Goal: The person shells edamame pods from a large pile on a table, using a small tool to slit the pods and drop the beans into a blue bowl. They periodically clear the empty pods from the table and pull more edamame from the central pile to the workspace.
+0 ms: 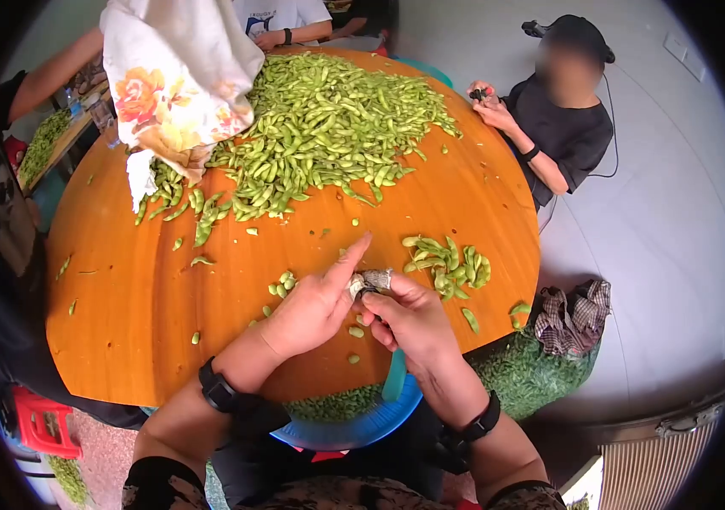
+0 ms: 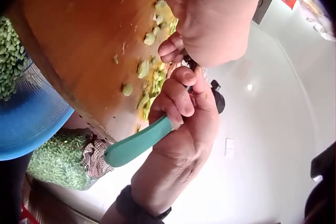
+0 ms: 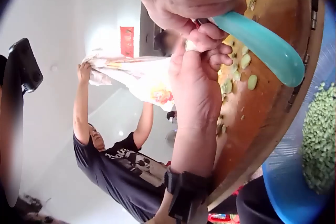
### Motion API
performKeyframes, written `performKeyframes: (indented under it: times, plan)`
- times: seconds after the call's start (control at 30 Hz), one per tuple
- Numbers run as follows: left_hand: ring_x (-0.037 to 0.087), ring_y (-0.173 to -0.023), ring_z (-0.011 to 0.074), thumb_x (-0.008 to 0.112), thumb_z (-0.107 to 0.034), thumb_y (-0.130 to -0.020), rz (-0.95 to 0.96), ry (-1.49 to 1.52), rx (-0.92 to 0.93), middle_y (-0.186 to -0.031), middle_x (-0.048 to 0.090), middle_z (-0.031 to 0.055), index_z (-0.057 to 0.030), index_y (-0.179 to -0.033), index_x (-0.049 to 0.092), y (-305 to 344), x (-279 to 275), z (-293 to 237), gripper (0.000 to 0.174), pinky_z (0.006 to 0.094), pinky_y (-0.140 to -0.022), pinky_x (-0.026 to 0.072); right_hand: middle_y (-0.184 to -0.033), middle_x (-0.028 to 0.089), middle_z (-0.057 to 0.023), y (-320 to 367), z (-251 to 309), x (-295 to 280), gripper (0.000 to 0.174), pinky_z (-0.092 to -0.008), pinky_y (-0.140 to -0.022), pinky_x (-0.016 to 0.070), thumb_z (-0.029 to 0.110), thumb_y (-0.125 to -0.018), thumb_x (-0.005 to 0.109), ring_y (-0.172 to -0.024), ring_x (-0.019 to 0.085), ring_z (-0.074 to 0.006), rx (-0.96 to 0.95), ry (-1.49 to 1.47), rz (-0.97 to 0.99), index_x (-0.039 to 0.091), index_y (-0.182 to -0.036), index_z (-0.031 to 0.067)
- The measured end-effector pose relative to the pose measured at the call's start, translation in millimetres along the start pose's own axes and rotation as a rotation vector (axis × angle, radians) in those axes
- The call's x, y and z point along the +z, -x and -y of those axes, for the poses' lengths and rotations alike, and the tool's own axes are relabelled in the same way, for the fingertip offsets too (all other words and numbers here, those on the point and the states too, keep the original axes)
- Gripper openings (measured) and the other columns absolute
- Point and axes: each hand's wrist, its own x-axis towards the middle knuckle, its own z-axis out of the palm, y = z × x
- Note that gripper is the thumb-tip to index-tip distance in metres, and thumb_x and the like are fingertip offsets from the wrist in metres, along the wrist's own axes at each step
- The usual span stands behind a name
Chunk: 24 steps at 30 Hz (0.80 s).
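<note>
My left hand (image 1: 311, 310) points its index finger forward above the table's near part, its other fingers partly hidden. Touching it, my right hand (image 1: 417, 327) pinches at a small grey and white wrap (image 1: 375, 279) with something dark beside it; whose finger bears the wrap I cannot tell. A teal handle (image 2: 139, 142) is held under the curled fingers of my right hand (image 2: 181, 124), its far end hidden. In the right wrist view the handle (image 3: 262, 45) sticks out beside the meeting fingertips. Loose green beans (image 1: 355, 331) lie beneath the hands.
Green pods (image 1: 320, 127) are heaped across the wooden table (image 1: 124, 340), a smaller pile (image 1: 451, 265) at right. Someone holds up a flowered cloth (image 1: 184, 76); a seated person (image 1: 579, 127) is at right. A blue basin (image 1: 371, 433) of beans sits below; a bag (image 1: 532, 374) of pods stands right.
</note>
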Motion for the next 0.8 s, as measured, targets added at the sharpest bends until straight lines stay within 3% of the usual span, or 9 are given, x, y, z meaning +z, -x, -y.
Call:
performKeyframes:
  times: [0.07, 0.2, 0.3, 0.37, 0.47, 0.6, 0.7, 0.73, 0.8]
  plan:
    - [0.065, -0.07, 0.0272, 0.041, 0.006, -0.087, 0.068, -0.091, -0.039, -0.095, 0.063, 0.0168, -0.01, -0.148, 0.02, 2, -2, -2, 0.067, 0.0363, -0.069, 0.0535, -0.068, 0.056, -0.0004, 2, 1, 0, 0.006, -0.0192, -0.04, 0.0317, 0.005, -0.089, 0.056, -0.045, 0.043, -0.0042, 0.004, 0.006, -0.004, 0.062, -0.091, 0.0042]
    - [0.065, -0.074, 0.0299, 0.039, 0.007, -0.085, 0.066, -0.139, 0.031, -0.1, 0.062, 0.0188, -0.0101, -0.148, 0.02, 3, 0, 0, 0.069, 0.0371, -0.071, 0.0529, -0.069, 0.057, -0.0008, 3, 0, -6, 0.006, -0.0194, -0.04, 0.0315, 0.006, -0.089, 0.057, -0.046, 0.044, -0.0044, 0.025, -0.012, -0.001, 0.062, -0.092, 0.0048]
    - [0.064, -0.075, 0.0246, 0.037, 0.009, -0.083, 0.066, -0.106, 0.057, -0.101, 0.062, 0.018, -0.0092, -0.148, 0.021, 3, 1, 3, 0.069, 0.0337, -0.071, 0.0522, -0.07, 0.058, -0.0005, 2, 6, -14, 0.007, -0.0193, -0.04, 0.0312, 0.007, -0.089, 0.058, -0.046, 0.044, -0.0046, 0.067, -0.075, 0.023, 0.062, -0.094, 0.005]
    - [0.061, -0.072, 0.0173, 0.038, 0.007, -0.084, 0.058, 0.251, -0.006, -0.098, 0.062, 0.014, -0.0079, -0.146, 0.025, -1, -1, 0, 0.065, 0.0292, -0.068, 0.0514, -0.07, 0.058, -0.0005, -1, 9, -14, 0.008, -0.0194, -0.039, 0.0311, 0.007, -0.089, 0.058, -0.046, 0.044, -0.0046, 0.088, -0.097, 0.024, 0.063, -0.095, 0.0048]
    - [0.058, -0.068, 0.0119, 0.039, 0.005, -0.086, 0.003, 0.397, -0.085, -0.093, 0.061, 0.0105, -0.0055, -0.14, 0.037, -5, 3, 11, 0.055, 0.026, -0.064, 0.0506, -0.069, 0.058, -0.0005, 0, 5, -9, 0.01, -0.0195, -0.039, 0.0307, 0.008, -0.089, 0.058, -0.045, 0.045, -0.0047, 0.05, -0.101, 0.021, 0.063, -0.098, 0.0048]
    - [0.058, -0.064, 0.0118, 0.042, 0.003, -0.089, -0.099, 0.056, -0.002, -0.086, 0.061, 0.0066, -0.0022, -0.126, 0.049, -3, 1, 3, 0.039, 0.0257, -0.061, 0.0504, -0.069, 0.058, -0.0006, 3, 1, 5, 0.013, -0.0194, -0.038, 0.0304, 0.008, -0.09, 0.057, -0.045, 0.045, -0.0047, -0.079, 0.002, -0.096, 0.063, -0.101, 0.0057]
    - [0.055, -0.06, 0.0091, 0.042, 0.0, -0.092, -0.08, 0.084, -0.088, -0.08, 0.059, 0.0027, -0.0017, -0.114, 0.055, -2, 1, 2, 0.026, 0.0228, -0.054, 0.0467, -0.069, 0.059, -0.0014, -2, -1, 0, 0.015, -0.0194, -0.038, 0.0306, 0.007, -0.089, 0.057, -0.045, 0.046, -0.0056, -0.049, -0.074, -0.049, 0.063, -0.103, 0.0064]
    - [0.052, -0.058, 0.0075, 0.042, -0.001, -0.093, -0.078, 0.256, -0.19, -0.078, 0.058, 0.0014, -0.0024, -0.112, 0.056, -3, 1, 2, 0.023, 0.0213, -0.052, 0.0438, -0.069, 0.059, -0.0014, -4, 0, -5, 0.015, -0.0194, -0.038, 0.0306, 0.007, -0.089, 0.057, -0.045, 0.046, -0.0056, -0.047, -0.073, -0.047, 0.063, -0.103, 0.0064]
    - [0.05, -0.057, 0.0058, 0.042, -0.003, -0.094, -0.079, 0.424, -0.293, -0.077, 0.057, 0.0002, -0.003, -0.109, 0.056, -4, -2, 5, 0.021, 0.0199, -0.049, 0.0409, -0.07, 0.06, -0.0035, -8, 6, -21, 0.017, -0.0199, -0.037, 0.0308, 0.006, -0.088, 0.058, -0.045, 0.047, -0.0071, -0.075, -0.344, -0.079, 0.062, -0.104, 0.0061]
